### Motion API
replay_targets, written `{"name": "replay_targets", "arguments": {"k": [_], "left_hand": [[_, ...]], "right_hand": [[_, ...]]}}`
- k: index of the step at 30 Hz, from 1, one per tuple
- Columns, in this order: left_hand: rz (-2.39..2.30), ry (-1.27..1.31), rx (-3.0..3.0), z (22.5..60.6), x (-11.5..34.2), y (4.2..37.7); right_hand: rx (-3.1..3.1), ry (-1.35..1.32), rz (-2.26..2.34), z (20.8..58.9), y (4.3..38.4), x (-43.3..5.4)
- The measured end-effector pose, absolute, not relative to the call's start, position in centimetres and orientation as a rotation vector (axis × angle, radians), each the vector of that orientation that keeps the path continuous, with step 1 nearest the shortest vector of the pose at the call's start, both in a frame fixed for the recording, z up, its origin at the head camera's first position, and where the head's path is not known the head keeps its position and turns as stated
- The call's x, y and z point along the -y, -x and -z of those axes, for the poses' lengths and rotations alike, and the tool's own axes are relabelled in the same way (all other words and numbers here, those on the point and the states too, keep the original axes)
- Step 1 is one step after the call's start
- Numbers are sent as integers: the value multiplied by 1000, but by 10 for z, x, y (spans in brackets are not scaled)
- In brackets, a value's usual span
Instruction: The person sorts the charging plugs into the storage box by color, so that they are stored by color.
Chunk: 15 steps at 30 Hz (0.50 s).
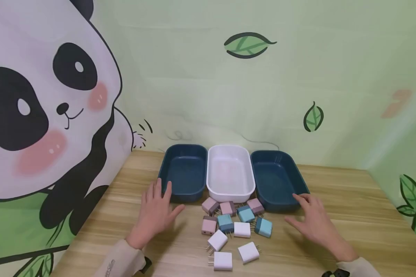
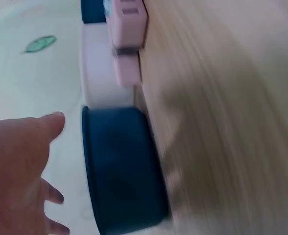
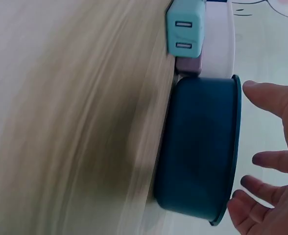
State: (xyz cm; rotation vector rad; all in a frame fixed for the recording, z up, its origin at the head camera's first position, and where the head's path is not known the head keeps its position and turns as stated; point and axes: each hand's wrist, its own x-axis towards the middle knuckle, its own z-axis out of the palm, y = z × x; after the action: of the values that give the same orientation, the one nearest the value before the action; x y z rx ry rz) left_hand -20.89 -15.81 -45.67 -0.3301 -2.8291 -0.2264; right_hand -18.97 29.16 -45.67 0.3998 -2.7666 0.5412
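Observation:
My left hand [image 1: 157,211], fingers spread, hovers by the front left corner of the left dark blue tray [image 1: 183,197]. My right hand [image 1: 315,223] is beside the front right of the other dark blue tray [image 1: 279,206], fingers apart; whether its fingertips touch the rim I cannot tell. Both hands hold nothing. Between them lie USB charger plugs in a loose group: several pink ones [image 1: 209,226], three light blue ones [image 1: 225,223] and several white ones [image 1: 223,261]. In the right wrist view a blue charger [image 3: 184,29] shows two USB ports.
A white tray [image 1: 230,198] stands between the two blue ones, side by side at the back of the wooden table [image 1: 346,200]. Behind them hangs a green backdrop [image 1: 194,77] with a panda and leaves. The pink chargers lie close against the trays' fronts.

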Motion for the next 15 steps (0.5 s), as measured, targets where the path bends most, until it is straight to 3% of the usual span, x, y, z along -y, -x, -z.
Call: {"name": "replay_targets", "arguments": {"k": [15], "left_hand": [[516, 377, 2943, 462, 185, 264]], "right_hand": [[2800, -596, -665, 454, 191, -265]]}}
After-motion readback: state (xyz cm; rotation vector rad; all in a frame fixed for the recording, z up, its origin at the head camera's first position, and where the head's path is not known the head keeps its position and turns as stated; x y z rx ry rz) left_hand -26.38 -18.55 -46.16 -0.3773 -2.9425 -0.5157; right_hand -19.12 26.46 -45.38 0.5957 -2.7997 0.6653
